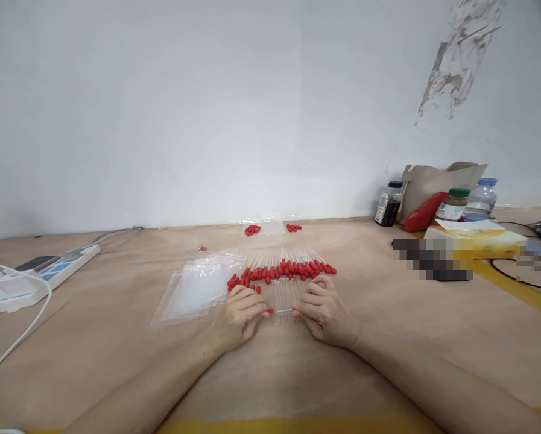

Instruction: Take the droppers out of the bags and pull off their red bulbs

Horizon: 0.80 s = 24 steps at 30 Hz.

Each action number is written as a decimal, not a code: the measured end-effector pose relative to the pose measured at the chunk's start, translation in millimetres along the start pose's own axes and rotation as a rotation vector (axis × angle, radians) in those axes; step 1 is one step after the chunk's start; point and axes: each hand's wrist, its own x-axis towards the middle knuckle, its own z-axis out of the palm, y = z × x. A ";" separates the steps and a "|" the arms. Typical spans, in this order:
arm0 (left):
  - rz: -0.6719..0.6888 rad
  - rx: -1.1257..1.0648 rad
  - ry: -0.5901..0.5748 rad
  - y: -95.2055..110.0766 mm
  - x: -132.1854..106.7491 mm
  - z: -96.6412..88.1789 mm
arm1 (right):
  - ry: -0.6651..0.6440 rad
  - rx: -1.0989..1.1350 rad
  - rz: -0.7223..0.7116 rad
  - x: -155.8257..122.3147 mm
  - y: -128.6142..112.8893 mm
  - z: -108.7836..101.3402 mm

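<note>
My left hand [239, 313] is closed in a pinch on a small red rubber bulb [271, 311], whose end shows past the fingertips. Opposite it, my right hand [323, 308] pinches a thin clear tube [285, 311] that points left toward the bulb. A small gap seems to lie between tube and bulb. Several clear tubes [284, 292] without bulbs lie side by side between the hands. Just beyond is a row of droppers with red bulbs [292, 268], their clear stems pointing to the wall. A few red bulbs [254, 290] lie by my left knuckles.
Clear zip bags [198, 286] lie fanned out on the left. Two small piles of red bulbs [253, 230] rest near the wall. A power strip [48, 280] with a white cable is at far left. A dark bottle [388, 205], jars and a yellow pack [491, 241] stand right.
</note>
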 end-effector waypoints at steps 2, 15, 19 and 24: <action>-0.132 -0.017 0.106 -11.7 -1.6 -10.0 | 0.024 0.001 0.099 -2.7 7.5 -1.7; -0.814 -0.070 0.116 -53.8 -3.4 -16.6 | 0.205 0.035 0.363 5.5 11.9 14.7; -0.882 -0.127 0.187 -59.2 -5.4 -14.0 | 0.194 -0.040 0.272 4.0 12.6 22.6; -0.876 -0.113 0.142 -62.9 -6.0 -10.8 | 0.070 -0.067 0.215 5.0 11.2 24.7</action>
